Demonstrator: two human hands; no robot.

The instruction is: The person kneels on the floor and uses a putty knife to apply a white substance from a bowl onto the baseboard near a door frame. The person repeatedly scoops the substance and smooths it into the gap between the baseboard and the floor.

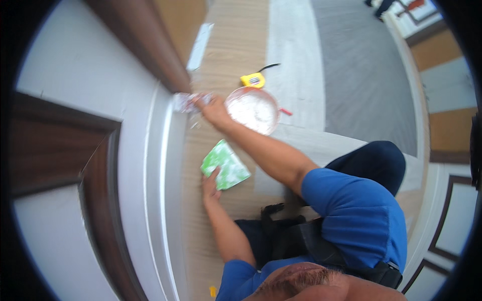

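My left hand (pixel 211 188) grips the near-left edge of a flat green square board (pixel 213 161) smeared with white paste, held over the wood-look floor. Farther off, my right hand (pixel 215 111) is closed on a crumpled, whitish, see-through piece with reddish marks (pixel 186 102), perhaps plastic film. It presses this against the end of the white skirting board (pixel 169 131), beside the foot of the brown door frame (pixel 173 65). Just right of that hand stands a reddish round tub (pixel 277 111) with white paste (pixel 252 111) in it.
A yellow tape measure (pixel 252 80) lies beyond the tub, and a red handle (pixel 286 111) sticks out on its right. White wall with dark brown moulding (pixel 100 165) rises at left. Grey flooring (pixel 366 75) spreads to the right. Another person's legs (pixel 382 7) show at far right.
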